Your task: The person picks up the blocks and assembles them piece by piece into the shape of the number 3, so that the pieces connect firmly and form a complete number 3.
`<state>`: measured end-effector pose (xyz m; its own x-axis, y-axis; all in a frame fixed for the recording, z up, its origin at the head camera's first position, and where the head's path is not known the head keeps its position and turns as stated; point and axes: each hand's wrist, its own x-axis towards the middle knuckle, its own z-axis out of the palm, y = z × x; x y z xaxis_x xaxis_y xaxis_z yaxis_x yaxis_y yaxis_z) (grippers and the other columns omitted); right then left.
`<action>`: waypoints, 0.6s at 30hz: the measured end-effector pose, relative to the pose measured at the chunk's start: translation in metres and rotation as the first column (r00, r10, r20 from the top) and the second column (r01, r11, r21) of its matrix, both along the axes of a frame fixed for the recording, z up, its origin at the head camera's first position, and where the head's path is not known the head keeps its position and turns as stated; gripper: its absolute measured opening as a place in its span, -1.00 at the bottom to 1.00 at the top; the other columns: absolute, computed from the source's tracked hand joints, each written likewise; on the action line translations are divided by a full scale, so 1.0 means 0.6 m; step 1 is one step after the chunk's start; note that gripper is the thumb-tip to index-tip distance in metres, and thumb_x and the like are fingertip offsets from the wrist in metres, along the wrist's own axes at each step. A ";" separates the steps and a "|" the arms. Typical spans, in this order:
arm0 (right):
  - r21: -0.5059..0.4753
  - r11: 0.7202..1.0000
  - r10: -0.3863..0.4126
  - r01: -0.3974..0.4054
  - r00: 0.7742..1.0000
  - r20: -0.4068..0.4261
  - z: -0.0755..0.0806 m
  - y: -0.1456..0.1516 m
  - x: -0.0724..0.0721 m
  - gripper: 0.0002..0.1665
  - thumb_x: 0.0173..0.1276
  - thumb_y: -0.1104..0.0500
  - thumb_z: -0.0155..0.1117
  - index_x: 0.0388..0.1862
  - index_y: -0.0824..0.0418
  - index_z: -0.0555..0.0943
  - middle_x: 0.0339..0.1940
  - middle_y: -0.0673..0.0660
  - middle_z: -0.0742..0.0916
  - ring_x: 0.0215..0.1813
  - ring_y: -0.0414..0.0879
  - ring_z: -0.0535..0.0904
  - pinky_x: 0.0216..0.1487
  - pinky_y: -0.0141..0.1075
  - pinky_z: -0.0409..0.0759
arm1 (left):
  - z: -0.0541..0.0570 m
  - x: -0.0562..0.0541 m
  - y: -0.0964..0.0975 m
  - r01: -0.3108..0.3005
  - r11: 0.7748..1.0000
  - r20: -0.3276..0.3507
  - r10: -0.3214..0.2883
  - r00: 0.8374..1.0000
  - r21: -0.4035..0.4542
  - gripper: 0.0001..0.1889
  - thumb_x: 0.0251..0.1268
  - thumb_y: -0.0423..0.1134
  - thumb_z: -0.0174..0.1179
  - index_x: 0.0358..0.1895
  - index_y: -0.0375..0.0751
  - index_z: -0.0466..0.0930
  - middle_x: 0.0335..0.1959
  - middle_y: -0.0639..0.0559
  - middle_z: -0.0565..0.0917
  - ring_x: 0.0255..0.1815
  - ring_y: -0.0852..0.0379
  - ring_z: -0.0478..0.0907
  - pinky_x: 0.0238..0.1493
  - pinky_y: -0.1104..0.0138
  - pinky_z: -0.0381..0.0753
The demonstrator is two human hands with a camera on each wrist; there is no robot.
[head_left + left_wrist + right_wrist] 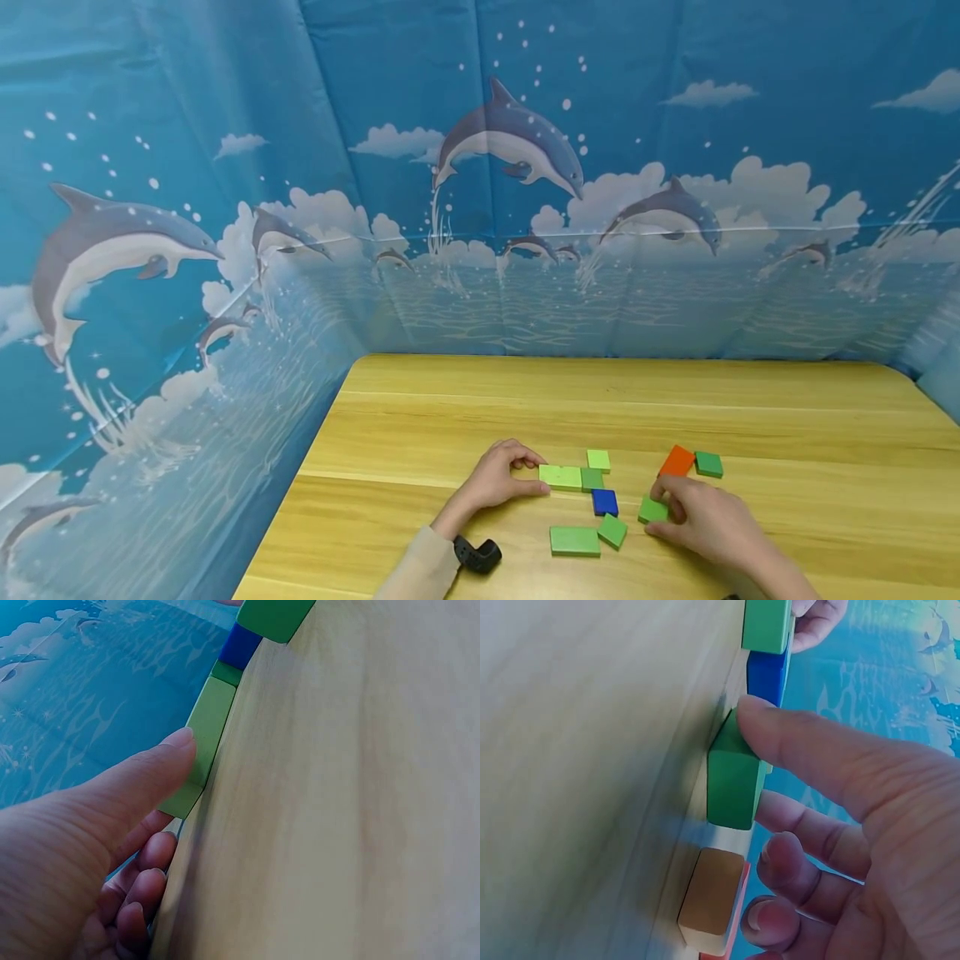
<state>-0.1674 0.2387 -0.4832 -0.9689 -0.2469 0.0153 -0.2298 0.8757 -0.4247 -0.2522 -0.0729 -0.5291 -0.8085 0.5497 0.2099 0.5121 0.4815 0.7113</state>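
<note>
My left hand [497, 479] holds a long light green block [560, 477] at its left end, thumb along the near side and fingers at the far side. That block's right end meets a small green block [592, 479]. A blue block [604, 502] lies just below, toward the near side. Over on the right, my right hand [708, 517] pinches a green block [651, 509] between thumb and fingers. In the right wrist view the thumb presses the near side of this green block [733, 787], with the index finger behind it.
Nearby on the wooden table [420, 417] lie a pale green square [598, 460], a tilted green block [612, 531] and a long green block [575, 542]. Beyond my right hand are an orange-red block [677, 460] and a dark green block [708, 464]. A dolphin-printed curtain [420, 292] borders the table.
</note>
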 end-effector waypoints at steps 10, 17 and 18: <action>-0.008 0.996 0.085 -0.085 0.996 0.035 0.000 0.003 0.015 -0.51 -0.10 -0.30 0.48 -0.41 -0.08 0.47 -0.67 -0.17 0.38 -0.62 -0.33 0.22 -0.57 -0.39 0.14 | 0.000 0.001 0.000 0.000 1.000 -0.015 0.000 1.000 0.001 -0.68 0.06 -0.01 0.42 -0.12 0.01 0.68 -0.33 0.23 0.50 -0.34 0.27 0.35 -0.22 0.43 0.37; -0.027 0.980 0.199 -0.198 0.978 0.062 0.003 0.003 0.026 -0.49 -0.09 -0.38 0.41 -0.46 -0.10 0.43 -0.68 -0.22 0.38 -0.63 -0.35 0.24 -0.57 -0.38 0.15 | 0.000 0.002 0.000 0.003 1.000 -0.042 -0.004 0.999 -0.002 -0.68 0.06 -0.02 0.42 -0.12 -0.01 0.68 -0.33 0.22 0.51 -0.34 0.27 0.35 -0.23 0.43 0.37; -0.032 0.978 0.210 -0.208 0.975 0.073 0.005 0.002 0.028 -0.49 -0.09 -0.39 0.41 -0.47 -0.11 0.43 -0.68 -0.22 0.39 -0.62 -0.35 0.24 -0.57 -0.38 0.16 | 0.000 0.003 0.000 0.003 1.000 -0.042 -0.003 0.999 -0.004 -0.68 0.06 -0.01 0.41 -0.12 -0.01 0.68 -0.33 0.23 0.50 -0.34 0.28 0.35 -0.23 0.43 0.36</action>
